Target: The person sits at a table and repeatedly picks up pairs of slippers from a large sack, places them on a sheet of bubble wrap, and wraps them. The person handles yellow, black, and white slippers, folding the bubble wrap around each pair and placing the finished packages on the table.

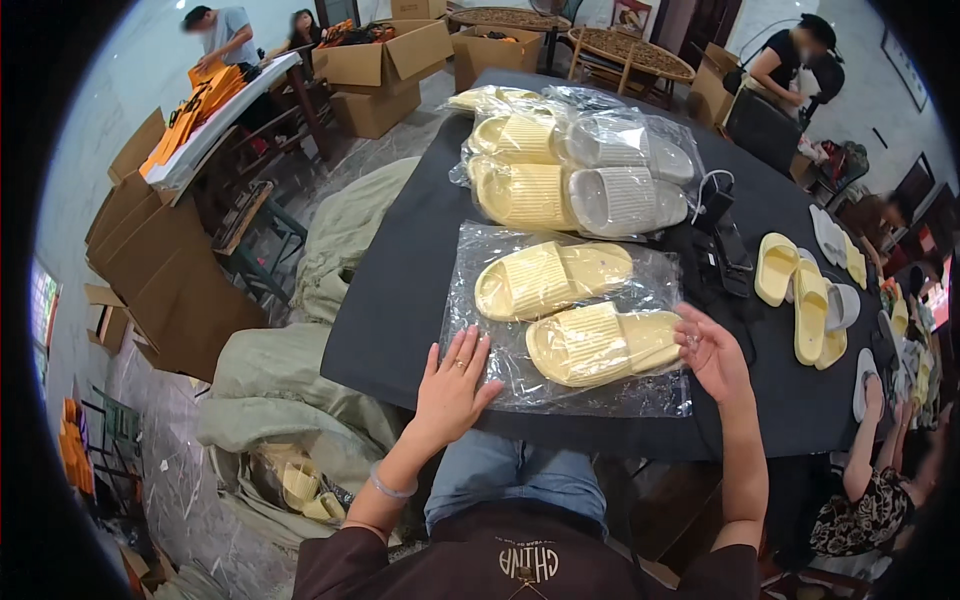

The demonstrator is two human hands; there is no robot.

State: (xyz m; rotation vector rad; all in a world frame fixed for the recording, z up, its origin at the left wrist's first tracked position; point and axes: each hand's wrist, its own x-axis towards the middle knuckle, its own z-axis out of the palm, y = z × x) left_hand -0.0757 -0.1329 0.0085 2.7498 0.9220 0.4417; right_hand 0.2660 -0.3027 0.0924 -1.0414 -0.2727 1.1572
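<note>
A clear plastic bag (pixel 505 385) lies flat on the dark table in front of me, with two pale yellow ribbed slippers inside. The far slipper (pixel 555 280) and the near slipper (pixel 600 345) lie side by side, slightly offset. My left hand (pixel 455 385) rests palm down on the bag's left near edge, fingers spread and stretched out. At the bag's right edge my right hand (pixel 712 352) is beside the near slipper's tip, its fingers loosely curled and apart. Nothing shows in its grasp; whether its fingertips touch the plastic is hard to make out.
Bagged yellow slippers (pixel 520 195) and grey slippers (pixel 625 200) are piled farther back. A black device with a cable (pixel 720 245) stands right of them. Loose yellow slippers (pixel 810 310) lie at the right. Green-grey sacks (pixel 290 370) sit left of the table. Other people work around the room.
</note>
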